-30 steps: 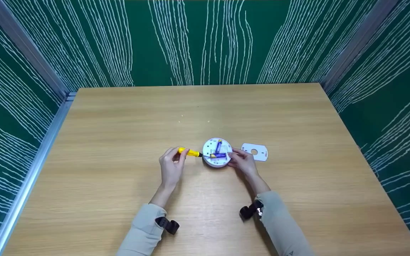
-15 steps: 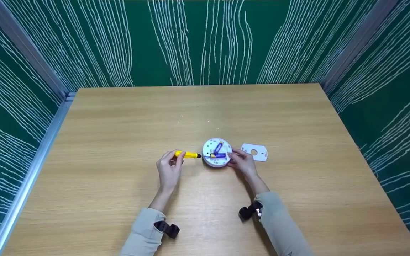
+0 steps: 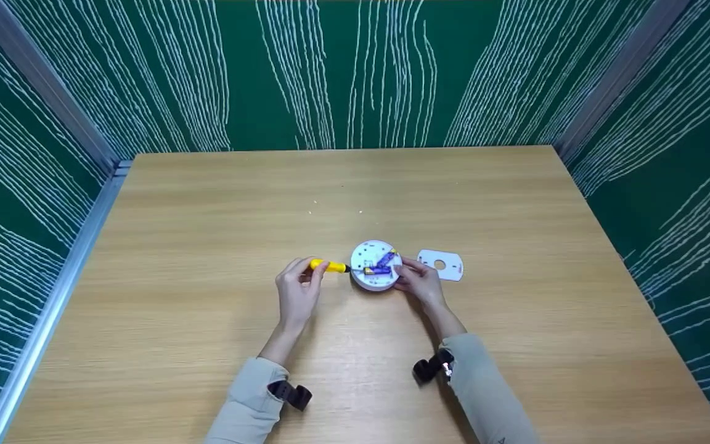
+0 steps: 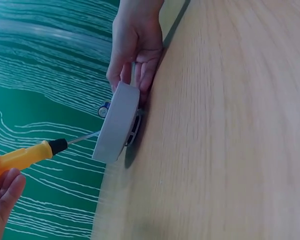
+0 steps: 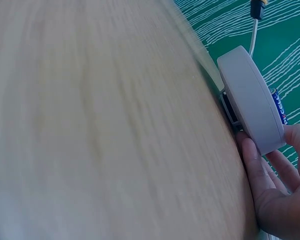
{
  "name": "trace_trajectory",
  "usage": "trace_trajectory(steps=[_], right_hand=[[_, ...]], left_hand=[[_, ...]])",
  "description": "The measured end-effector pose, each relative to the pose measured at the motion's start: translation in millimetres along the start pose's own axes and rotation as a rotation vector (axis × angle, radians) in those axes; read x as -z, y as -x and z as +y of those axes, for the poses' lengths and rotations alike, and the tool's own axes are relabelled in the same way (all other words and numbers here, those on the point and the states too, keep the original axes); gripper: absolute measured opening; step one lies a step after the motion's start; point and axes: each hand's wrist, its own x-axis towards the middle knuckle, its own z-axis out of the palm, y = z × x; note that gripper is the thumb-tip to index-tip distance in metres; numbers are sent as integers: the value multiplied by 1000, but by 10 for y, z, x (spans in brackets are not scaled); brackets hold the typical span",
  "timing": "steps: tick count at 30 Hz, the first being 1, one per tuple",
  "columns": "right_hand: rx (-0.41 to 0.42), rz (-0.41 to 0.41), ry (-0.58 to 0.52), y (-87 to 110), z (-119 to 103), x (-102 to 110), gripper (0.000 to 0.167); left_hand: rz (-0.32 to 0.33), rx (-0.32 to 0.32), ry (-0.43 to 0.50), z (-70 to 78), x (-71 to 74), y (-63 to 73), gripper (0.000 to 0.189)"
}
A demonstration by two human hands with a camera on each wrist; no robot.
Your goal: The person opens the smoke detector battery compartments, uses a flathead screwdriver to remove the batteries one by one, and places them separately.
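Over a wooden table, a person's right hand pinches the right edge of a round white device while the left hand, at its left, grips a yellow screwdriver, its tip hidden in the right wrist view. Two blue batteries lie atop the device, lettering unreadable; a partly covered white plate sits just right of it.

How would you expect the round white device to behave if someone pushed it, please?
The round white device would probably stay rigid, as its thick rim looks like hard casing. It may rock or tip, since the wrist views show a smaller dark part beneath it. The diagonal battery on top might roll, being cylindrical.
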Motion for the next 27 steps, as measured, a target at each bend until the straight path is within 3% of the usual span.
trace_trajectory(steps=[4,8,20,27], right_hand=[[14,0,3,-7,21,0,35],[12,-4,0,-1,21,-2,36],[-16,-2,10,6,-29,-1,35],[-17,-3,3,14,-28,6,35]], left_hand=[[2,-34,-6,-2,-11,-11,9],[2,-30,19,-50,3,0,9],[12,86,150,-283,68,104,13],[15,242,191,-363,77,158,15]])
